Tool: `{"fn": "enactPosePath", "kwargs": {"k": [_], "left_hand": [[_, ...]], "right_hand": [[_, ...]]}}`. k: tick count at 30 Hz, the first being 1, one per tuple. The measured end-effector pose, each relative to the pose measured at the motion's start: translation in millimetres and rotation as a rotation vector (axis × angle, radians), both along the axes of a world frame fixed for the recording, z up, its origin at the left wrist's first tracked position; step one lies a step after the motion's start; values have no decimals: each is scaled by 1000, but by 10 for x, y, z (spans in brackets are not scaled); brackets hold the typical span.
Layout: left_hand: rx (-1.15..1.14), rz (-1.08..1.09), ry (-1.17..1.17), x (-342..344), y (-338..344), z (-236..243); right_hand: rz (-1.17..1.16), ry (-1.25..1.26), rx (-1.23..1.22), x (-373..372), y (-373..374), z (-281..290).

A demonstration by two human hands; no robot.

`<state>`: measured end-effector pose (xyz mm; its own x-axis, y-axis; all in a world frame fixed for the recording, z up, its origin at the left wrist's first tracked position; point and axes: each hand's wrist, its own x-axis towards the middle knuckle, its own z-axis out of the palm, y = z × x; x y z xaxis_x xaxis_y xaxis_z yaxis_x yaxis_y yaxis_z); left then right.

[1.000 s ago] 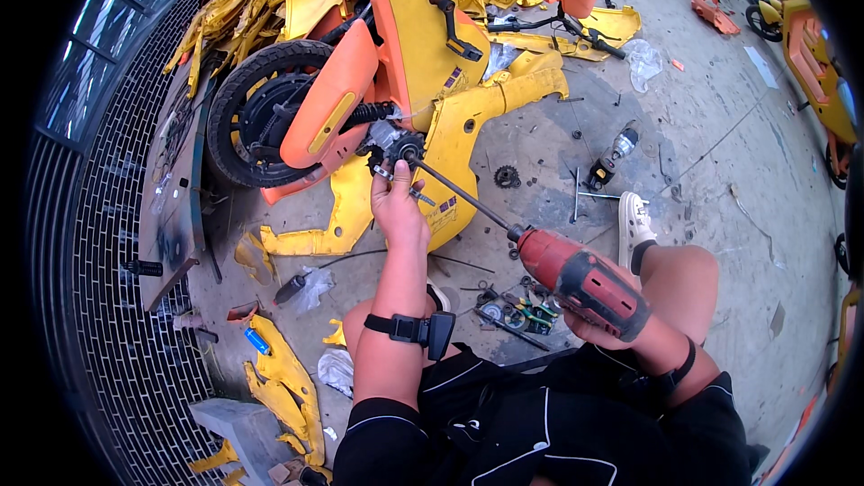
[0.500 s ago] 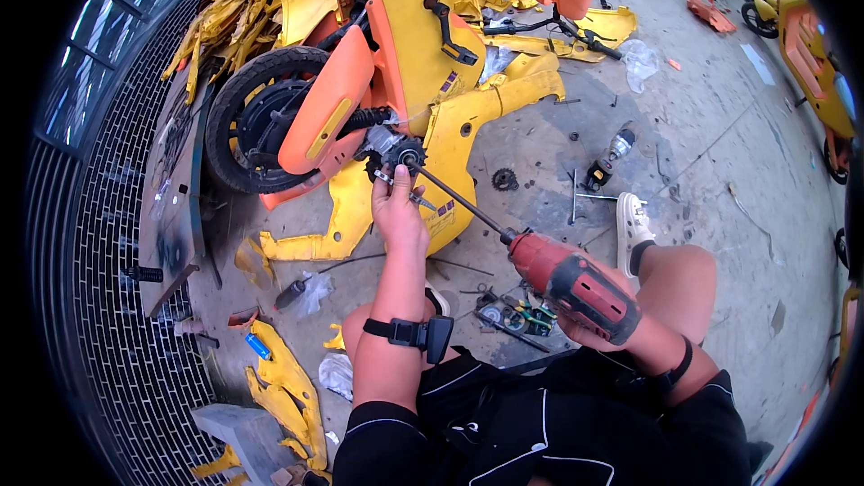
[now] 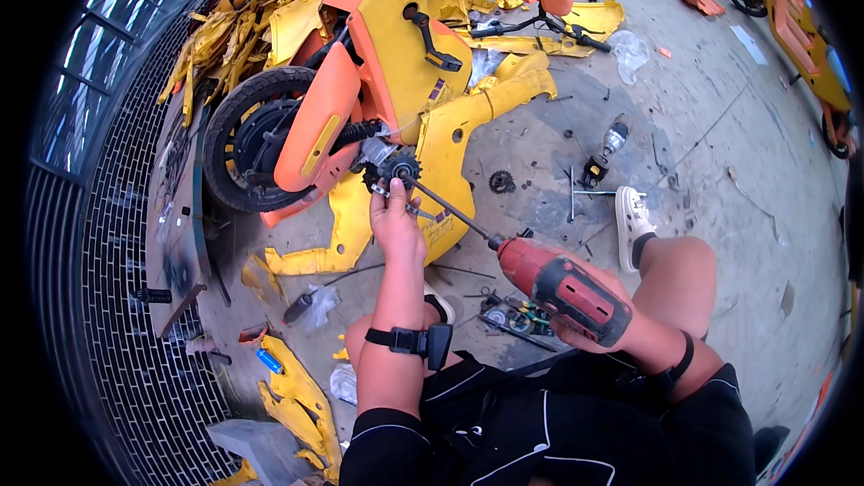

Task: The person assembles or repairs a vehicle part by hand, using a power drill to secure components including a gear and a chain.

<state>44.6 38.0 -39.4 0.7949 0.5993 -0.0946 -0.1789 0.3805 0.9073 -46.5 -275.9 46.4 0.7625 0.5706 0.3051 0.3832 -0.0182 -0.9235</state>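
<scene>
My left hand [image 3: 399, 223] is closed at a dark toothed sprocket [image 3: 407, 165], its fingertips at the hub. A slim silver hand tool [image 3: 419, 211] passes through its fingers; its exact kind is partly hidden. Gripped in my right hand [image 3: 569, 333] is a red and black power driver [image 3: 562, 290]. Its long dark shaft [image 3: 453, 208] reaches up and left to the sprocket's centre. The sprocket sits just below an orange and yellow scooter [image 3: 385, 63], near its black rear wheel [image 3: 261, 139], over a yellow body panel [image 3: 450, 162].
A loose sprocket [image 3: 501, 182], a second cordless driver [image 3: 606, 151] and a T-shaped metal tool [image 3: 573, 193] lie right of the panel. Small tools and parts [image 3: 517, 317] are by my knees. Yellow scrap panels [image 3: 225, 36] pile up at far left; another scooter [image 3: 799, 27] stands right.
The view has shifted slightly, so the scene sits a little differently. Both hands keep their holds, and the driver's shaft stays at the sprocket's centre.
</scene>
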Motion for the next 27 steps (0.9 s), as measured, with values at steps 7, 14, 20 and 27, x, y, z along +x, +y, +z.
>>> {"fn": "enactPosePath", "kwargs": {"k": [7, 14, 20, 27], "left_hand": [[29, -58, 63, 23, -42, -89], [101, -88, 115, 42, -150, -86], [187, -104, 112, 78, -163, -143], [243, -58, 135, 111, -176, -128]], "right_hand": [[-66, -17, 10, 5, -21, 23], [-98, -21, 9, 15, -107, -80], [-114, 8, -4, 13, -132, -14], [-136, -33, 3, 16, -168, -45]]}}
